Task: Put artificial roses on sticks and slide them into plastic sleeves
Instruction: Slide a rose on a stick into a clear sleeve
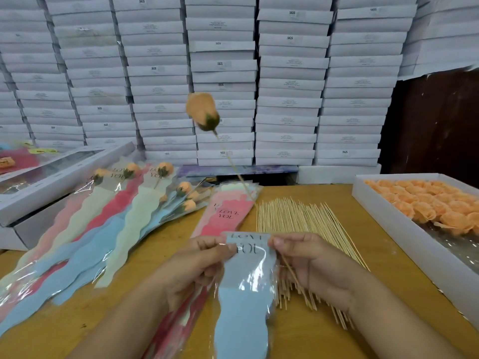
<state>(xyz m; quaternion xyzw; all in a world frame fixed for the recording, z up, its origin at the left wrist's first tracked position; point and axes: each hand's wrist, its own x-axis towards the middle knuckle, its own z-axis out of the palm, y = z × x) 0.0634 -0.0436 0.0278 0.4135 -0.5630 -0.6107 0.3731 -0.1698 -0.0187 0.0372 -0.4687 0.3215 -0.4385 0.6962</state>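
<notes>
Left hand and right hand each pinch the mouth of a blue-backed clear plastic sleeve above the wooden table; right hand also grips a thin wooden stick carrying a blurred orange artificial rose raised before stacked white boxes

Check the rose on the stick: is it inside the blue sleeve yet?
Out. The rose stands high above the blue sleeve, and its stick runs down beside the sleeve's top edge into the right hand.
</notes>
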